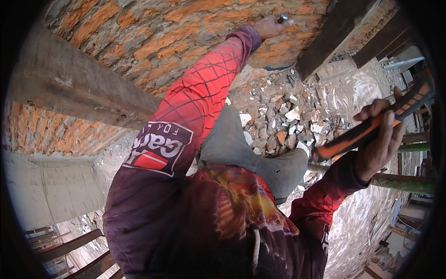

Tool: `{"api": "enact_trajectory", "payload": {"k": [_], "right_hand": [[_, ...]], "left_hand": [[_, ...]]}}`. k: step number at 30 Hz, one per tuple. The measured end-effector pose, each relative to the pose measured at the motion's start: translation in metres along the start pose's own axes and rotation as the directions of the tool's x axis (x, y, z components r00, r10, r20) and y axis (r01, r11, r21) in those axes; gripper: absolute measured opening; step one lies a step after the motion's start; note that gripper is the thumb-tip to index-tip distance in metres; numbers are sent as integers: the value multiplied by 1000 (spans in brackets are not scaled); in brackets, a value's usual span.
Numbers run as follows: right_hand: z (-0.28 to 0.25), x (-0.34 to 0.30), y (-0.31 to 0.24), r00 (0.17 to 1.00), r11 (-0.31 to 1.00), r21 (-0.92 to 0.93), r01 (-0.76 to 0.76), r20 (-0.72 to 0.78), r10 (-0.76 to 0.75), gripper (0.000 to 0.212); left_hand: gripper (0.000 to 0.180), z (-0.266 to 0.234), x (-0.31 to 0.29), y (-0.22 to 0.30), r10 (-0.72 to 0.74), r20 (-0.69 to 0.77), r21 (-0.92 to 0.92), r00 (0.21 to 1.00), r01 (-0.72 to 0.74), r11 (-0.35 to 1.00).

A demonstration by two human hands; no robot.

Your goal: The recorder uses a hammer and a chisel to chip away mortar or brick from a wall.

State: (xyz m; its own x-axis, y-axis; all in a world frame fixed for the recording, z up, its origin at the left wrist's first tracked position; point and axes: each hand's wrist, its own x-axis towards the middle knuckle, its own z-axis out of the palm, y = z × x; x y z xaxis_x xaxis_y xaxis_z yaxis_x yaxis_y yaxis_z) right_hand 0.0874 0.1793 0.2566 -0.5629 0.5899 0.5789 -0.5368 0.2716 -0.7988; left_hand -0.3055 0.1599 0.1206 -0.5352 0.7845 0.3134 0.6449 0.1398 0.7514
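My left hand (269, 28) is stretched out to the brick wall (181, 30), closed round a metal chisel (282, 18). Only the chisel's shiny round end shows above the fingers; its tip is hidden by the hand. On the right, my right hand (382, 135) is raised and wrapped round the black-and-orange handle of a hammer (348, 141). The hammer is well apart from the chisel, and its head is lost in the dark rim of the picture.
Broken brick and white rubble (278, 121) covers the floor by my legs. A thick wooden post (83, 79) crosses on the left, and a dark beam (332, 39) leans at the upper right. Greenish poles (404, 183) lie beyond my right forearm.
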Motion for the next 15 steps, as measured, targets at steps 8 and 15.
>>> {"api": "enact_trajectory", "payload": {"k": [8,15], "right_hand": [[33,88,45,962,969,-160,189,-167,-216,27],[11,25,121,632,658,-260,-707,187,753,19]], "left_hand": [[72,35,29,-8,-10,96,60,995,4,998],[60,50,-6,-50,-33,134,116,990,17,993]]}}
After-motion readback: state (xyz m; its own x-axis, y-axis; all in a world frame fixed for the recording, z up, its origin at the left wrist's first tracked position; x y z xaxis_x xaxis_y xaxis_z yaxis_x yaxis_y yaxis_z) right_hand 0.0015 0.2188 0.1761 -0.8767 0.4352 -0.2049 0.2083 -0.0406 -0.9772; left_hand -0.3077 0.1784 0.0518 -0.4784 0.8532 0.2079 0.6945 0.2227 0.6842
